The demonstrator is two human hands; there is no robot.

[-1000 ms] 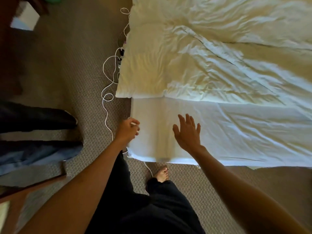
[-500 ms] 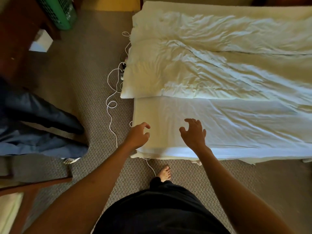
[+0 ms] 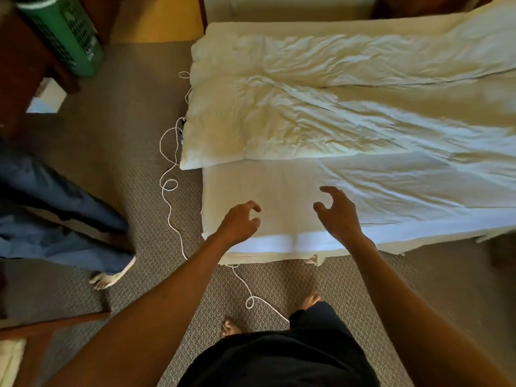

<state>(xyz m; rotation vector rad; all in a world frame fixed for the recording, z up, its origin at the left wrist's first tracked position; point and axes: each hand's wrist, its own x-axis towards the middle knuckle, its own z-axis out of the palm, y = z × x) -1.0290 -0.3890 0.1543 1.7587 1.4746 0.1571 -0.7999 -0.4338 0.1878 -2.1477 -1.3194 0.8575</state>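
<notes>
Sheet (image 3: 279, 188) looks soft and light; our left hand (image 3: 240, 223) and right hand (image 3: 339, 216) hover empty, so we should pinch its near edge.

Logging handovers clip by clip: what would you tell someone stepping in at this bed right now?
Left hand: fingers loosely curled, holding nothing, over the near corner of the sheet.
Right hand: likewise, over the sheet beside it.
Sheet lies bare at the near edge; crumpled duvet sits behind it.
Done: nothing gripped yet.
Left: probably take the sheet, smooth or tuck it, then straighten the duvet.
Mind the white cable on the carpet underfoot.
</notes>
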